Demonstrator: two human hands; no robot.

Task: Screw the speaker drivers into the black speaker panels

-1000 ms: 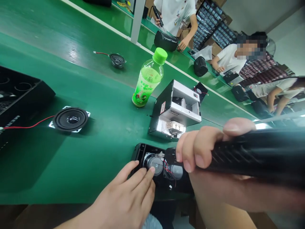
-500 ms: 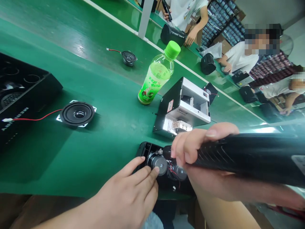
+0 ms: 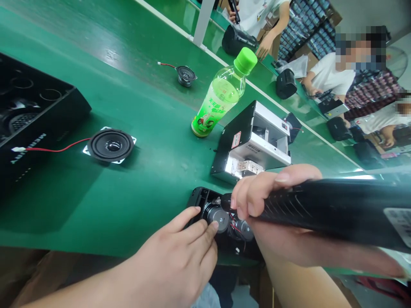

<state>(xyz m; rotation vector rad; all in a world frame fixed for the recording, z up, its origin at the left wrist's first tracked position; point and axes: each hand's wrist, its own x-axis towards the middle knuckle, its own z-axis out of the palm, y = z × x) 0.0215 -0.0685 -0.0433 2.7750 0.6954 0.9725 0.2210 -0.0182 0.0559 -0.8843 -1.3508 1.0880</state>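
Note:
An open black speaker housing [image 3: 199, 197] lies on the green bench, with several wires and two round speaker drivers inside. My left hand [image 3: 173, 252] rests on it, its fingertips pressing the silver back of one driver [image 3: 218, 220]. My right hand [image 3: 272, 201] grips a black electric screwdriver [image 3: 324, 205], whose tip meets the inside of the housing near that driver. The fingers of my right hand hide the exact contact point. A second driver [image 3: 244, 231] sits partly under my right hand.
A white-and-black metal fixture [image 3: 250, 143] stands just beyond the housing, with a green-capped bottle [image 3: 218, 96] behind it. A loose speaker [image 3: 111, 145] and a black box [image 3: 35, 107] lie left. Co-workers sit along a parallel bench at the far right.
The view has swung, so the bench objects sit further right in the picture. Both hands stay at the housing, with the screwdriver held against it.

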